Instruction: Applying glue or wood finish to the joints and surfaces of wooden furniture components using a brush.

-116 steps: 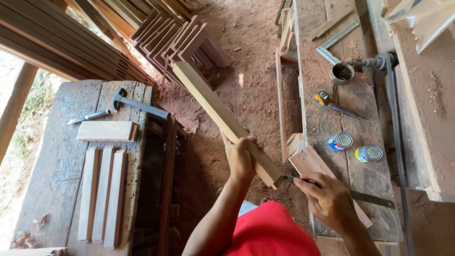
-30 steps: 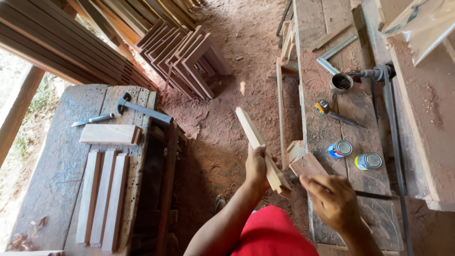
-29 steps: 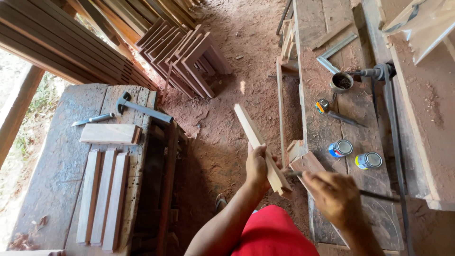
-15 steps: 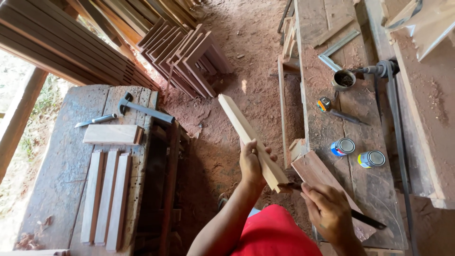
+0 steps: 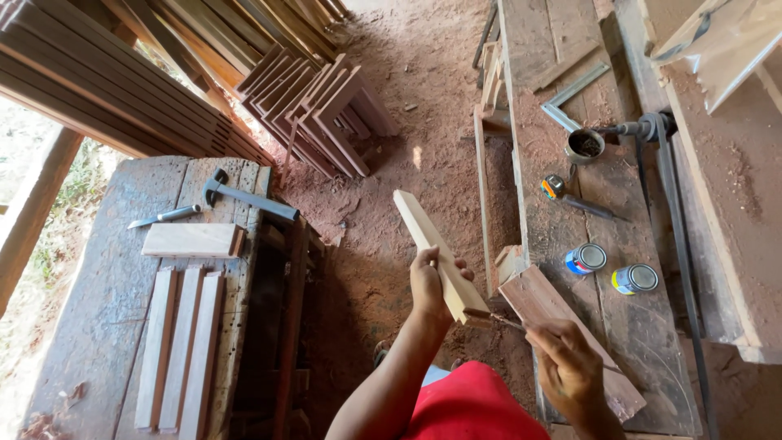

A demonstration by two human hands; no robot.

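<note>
My left hand point(image 5: 429, 285) grips a pale wooden slat point(image 5: 432, 244) near its lower end, with the slat pointing up and to the left over the sawdust floor. My right hand point(image 5: 566, 371) holds a thin brush point(image 5: 498, 319) whose tip touches the slat's near end. A reddish board point(image 5: 562, 326) lies on the right bench just under my right hand. Two small tins point(image 5: 586, 259) point(image 5: 634, 279) stand on the bench beyond it.
The left bench point(image 5: 106, 310) carries three slats side by side, a short block, a hammer point(image 5: 244, 195) and a chisel. The right bench point(image 5: 570, 204) holds a metal square, a cup and a small tool. Stacks of planks and wooden frames point(image 5: 318, 106) lie behind.
The slat has swung and tilted in my left hand, ending pointed up-left. My right hand has shifted slightly while keeping the brush at the slat's near end.
</note>
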